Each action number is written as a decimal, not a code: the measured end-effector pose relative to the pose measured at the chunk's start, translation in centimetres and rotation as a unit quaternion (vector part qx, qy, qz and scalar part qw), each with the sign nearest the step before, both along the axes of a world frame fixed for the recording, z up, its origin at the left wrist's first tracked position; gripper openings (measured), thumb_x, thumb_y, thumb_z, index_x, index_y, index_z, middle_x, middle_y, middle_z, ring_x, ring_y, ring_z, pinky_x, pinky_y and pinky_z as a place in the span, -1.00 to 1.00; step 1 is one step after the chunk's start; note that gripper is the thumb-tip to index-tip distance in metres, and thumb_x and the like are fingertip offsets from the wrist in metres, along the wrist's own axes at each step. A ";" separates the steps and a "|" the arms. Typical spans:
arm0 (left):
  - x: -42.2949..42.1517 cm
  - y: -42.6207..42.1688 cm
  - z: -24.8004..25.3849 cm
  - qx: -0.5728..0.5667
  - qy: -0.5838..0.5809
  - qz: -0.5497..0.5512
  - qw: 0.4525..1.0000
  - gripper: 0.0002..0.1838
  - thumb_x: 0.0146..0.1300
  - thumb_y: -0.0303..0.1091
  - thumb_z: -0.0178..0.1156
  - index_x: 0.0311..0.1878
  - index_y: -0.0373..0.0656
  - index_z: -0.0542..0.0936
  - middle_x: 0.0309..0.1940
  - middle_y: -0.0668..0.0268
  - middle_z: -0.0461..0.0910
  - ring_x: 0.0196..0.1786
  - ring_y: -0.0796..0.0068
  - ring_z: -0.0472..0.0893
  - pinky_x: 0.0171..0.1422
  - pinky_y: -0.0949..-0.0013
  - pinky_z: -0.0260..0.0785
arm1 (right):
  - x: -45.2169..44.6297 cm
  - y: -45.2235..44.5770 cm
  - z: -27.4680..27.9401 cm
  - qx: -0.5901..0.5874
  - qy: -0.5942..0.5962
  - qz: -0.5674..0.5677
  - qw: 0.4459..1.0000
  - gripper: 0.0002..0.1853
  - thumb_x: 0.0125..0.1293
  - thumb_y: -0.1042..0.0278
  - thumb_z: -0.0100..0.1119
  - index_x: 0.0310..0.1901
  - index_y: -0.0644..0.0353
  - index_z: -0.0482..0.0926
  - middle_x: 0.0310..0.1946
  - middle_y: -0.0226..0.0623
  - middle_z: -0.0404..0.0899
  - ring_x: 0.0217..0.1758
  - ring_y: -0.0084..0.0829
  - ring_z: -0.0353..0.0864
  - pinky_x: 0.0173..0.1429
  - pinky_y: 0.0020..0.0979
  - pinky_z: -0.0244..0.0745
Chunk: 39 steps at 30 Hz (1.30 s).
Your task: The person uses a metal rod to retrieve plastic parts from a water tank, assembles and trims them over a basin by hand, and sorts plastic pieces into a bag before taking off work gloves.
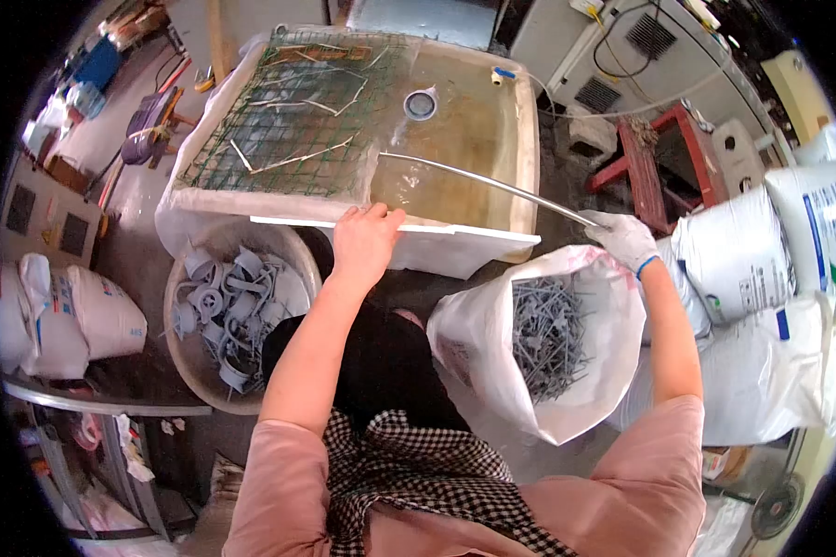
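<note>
Out over the water tub, we've got a long metal rod in the right hand, which is gloved and closed around the near end. Rod's long axis runs from that hand up and to the left, with the far tip right by the edge of the green net. The grey plastic cup sits in the murky water, just past the tip and a bit to its right, ahead of both hands. The left hand is actually nearer to it than the right, but the rod tip beats both. That bare left one rests on the tub's near edge by a white board, fingers bent; can't tell if it's really gripping.
</note>
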<state>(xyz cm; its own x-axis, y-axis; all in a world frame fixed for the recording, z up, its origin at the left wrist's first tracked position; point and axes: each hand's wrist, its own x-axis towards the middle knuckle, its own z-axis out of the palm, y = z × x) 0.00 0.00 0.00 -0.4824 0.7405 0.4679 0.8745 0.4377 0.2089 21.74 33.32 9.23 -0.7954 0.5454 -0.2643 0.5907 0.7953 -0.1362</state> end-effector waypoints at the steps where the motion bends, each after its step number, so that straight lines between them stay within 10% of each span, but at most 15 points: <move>1: -0.8 -0.1 0.1 -0.006 0.011 0.009 1.000 -0.80 -0.08 -0.31 0.39 -0.40 -0.07 0.56 -0.47 0.29 0.53 -0.27 0.25 0.62 -0.15 0.20 0.42 | 0.1 -0.7 0.3 0.010 -0.004 -0.016 1.000 -0.59 0.26 0.01 0.11 0.13 -0.15 0.60 -0.02 -0.12 0.62 0.08 -0.11 0.59 0.19 -0.21 0.44; 20: 1.4 -0.7 -0.1 -0.013 -0.042 0.001 0.999 -0.81 -0.08 -0.30 0.38 -0.40 -0.06 0.58 -0.44 0.27 0.57 -0.19 0.22 0.61 -0.04 0.12 0.40 | 10.3 -5.2 7.9 0.111 0.026 -0.106 0.988 -0.62 0.27 0.15 0.16 0.12 -0.04 0.60 -0.09 -0.02 0.63 0.04 -0.07 0.61 0.14 -0.20 0.46; 39: 1.1 -0.6 -0.5 0.017 -0.029 0.000 0.999 -0.86 -0.04 -0.31 0.32 -0.44 -0.09 0.57 -0.46 0.22 0.57 -0.22 0.17 0.61 -0.06 0.10 0.40 | 1.3 -6.3 9.4 0.223 -0.014 -0.016 0.975 -0.67 0.25 0.09 0.10 -0.01 -0.06 0.66 -0.15 -0.05 0.65 -0.03 -0.06 0.62 0.08 -0.14 0.50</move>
<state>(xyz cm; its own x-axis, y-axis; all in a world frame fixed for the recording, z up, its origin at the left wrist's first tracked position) 1.10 -0.62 -0.53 -0.5097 0.7243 0.4642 0.8603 0.4296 0.2743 23.00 27.00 18.65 -0.7721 0.6352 -0.0178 0.6143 0.7532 0.2352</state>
